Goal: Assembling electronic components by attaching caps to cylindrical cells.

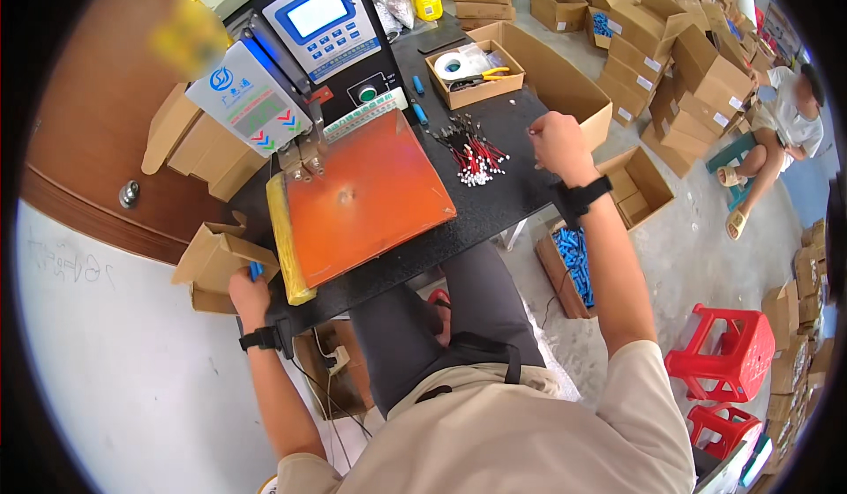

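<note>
My left hand (250, 293) is closed around a blue cylindrical battery cell (256, 270), beside a small open cardboard box (224, 256) at the table's left edge. Over the right part of the black table, my right hand (562, 147) is curled shut; what its fingers hold, if anything, I cannot make out. Left of it lies a pile of red and black wire leads (476, 152) with white connectors. Two more blue cells (418, 113) rest near the welding machine (331, 44). An orange board (366, 198) sits under the machine's metal electrodes (304, 160).
A cardboard tray (481, 97) with a white tape roll and yellow-handled pliers stands at the back of the table. On the floor to the right are a box of blue cells (575, 260), red stools (723, 353) and stacked cartons (697, 75). Another person (781, 119) sits far right.
</note>
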`<state>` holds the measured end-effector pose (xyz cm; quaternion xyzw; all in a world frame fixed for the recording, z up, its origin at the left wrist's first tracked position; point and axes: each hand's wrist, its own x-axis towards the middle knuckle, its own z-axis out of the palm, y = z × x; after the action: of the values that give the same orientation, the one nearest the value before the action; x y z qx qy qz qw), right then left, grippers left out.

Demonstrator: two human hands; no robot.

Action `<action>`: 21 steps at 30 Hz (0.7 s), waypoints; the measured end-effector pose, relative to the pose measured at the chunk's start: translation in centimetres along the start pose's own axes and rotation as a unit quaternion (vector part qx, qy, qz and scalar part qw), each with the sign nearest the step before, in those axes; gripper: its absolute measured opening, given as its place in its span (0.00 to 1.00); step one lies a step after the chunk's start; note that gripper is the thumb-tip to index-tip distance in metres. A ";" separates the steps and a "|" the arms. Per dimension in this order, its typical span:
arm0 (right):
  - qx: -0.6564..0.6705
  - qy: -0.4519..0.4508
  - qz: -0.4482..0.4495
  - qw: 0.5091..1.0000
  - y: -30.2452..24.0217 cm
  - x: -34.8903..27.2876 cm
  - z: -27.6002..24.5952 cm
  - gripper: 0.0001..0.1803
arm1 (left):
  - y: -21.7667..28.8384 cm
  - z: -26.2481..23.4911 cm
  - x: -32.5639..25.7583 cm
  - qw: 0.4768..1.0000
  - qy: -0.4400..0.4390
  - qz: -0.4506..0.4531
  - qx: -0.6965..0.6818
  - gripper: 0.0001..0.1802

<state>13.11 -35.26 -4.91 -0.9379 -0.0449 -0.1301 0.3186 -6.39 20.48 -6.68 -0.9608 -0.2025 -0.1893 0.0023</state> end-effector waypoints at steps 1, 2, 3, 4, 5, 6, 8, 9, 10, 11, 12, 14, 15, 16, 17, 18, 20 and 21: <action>0.000 0.001 -0.002 1.000 -0.1 -0.1 -0.6 0.09 | 1.3 -1.2 -0.6 0.984 -0.031 -0.120 -0.127 0.15; -0.015 0.046 -0.027 0.998 0.1 -0.1 -1.1 0.09 | 1.9 -1.8 -1.0 0.937 -0.062 -0.237 -0.251 0.14; -0.024 0.090 -0.057 0.994 -0.5 -0.2 -1.5 0.09 | 1.2 -2.0 -1.9 0.936 -0.055 -0.242 -0.248 0.14; 0.016 0.089 -0.049 0.995 -2.1 -0.4 -2.2 0.10 | 0.3 -1.8 -3.0 0.869 -0.036 -0.266 -0.416 0.13; 0.022 0.085 -0.055 0.995 -3.7 -0.8 -2.6 0.10 | -0.6 -1.8 -3.8 0.772 -0.014 -0.280 -0.571 0.13; 0.070 0.089 -0.083 0.990 -5.4 -1.3 -2.9 0.10 | 0.0 -2.5 -4.7 0.692 -0.014 -0.268 -0.670 0.14; 0.171 0.060 -0.140 0.973 -7.3 -1.7 -2.6 0.09 | 1.9 -3.8 -5.6 0.654 -0.020 -0.226 -0.722 0.14; 0.242 0.012 -0.145 0.959 -8.9 -2.1 -2.2 0.08 | 2.2 -4.3 -6.0 0.612 -0.025 -0.184 -0.769 0.15; 0.308 -0.050 -0.119 0.943 -10.5 -2.7 -2.2 0.08 | 2.5 -4.8 -6.1 0.608 -0.011 -0.171 -0.776 0.16; 0.371 -0.113 -0.090 0.917 -11.9 -3.3 -2.2 0.08 | 2.7 -5.5 -6.1 0.608 -0.006 -0.175 -0.774 0.16; 0.371 -0.119 -0.092 0.916 -12.7 -3.5 -1.9 0.08 | 3.6 -6.8 -5.7 0.601 -0.001 -0.158 -0.784 0.17; 0.312 -0.123 -0.160 0.929 -14.0 -4.0 -1.2 0.08 | 5.4 -9.0 -4.9 0.595 0.009 -0.148 -0.790 0.17; 0.313 -0.132 -0.162 0.927 -14.5 -4.1 -0.9 0.08 | 6.2 -9.8 -4.4 0.600 -0.015 -0.120 -0.791 0.18; 0.294 -0.109 -0.179 0.933 -14.9 -4.3 -0.6 0.08 | 7.3 -10.5 -3.9 0.605 -0.038 -0.094 -0.790 0.18; 0.275 -0.086 -0.195 0.937 -15.3 -4.6 -0.1 0.09 | 9.3 -11.4 -3.3 0.636 -0.064 -0.086 -0.764 0.18; 0.276 -0.098 -0.199 0.935 -15.8 -4.8 0.5 0.09 | 11.6 -12.0 -2.7 0.666 -0.088 -0.078 -0.737 0.18; 0.293 -0.063 -0.160 0.940 -16.5 -5.1 1.4 0.10 | 15.5 -10.7 -1.5 0.741 -0.095 -0.053 -0.663 0.16; 0.293 -0.070 -0.163 0.940 -16.7 -5.2 1.8 0.10 | 17.1 -9.7 -1.0 0.749 -0.108 -0.001 -0.654 0.15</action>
<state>5.73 -20.88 2.10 -0.7899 -0.2554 -0.0949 0.5494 -4.08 3.60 3.18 -0.7414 -0.0290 -0.1700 -0.6486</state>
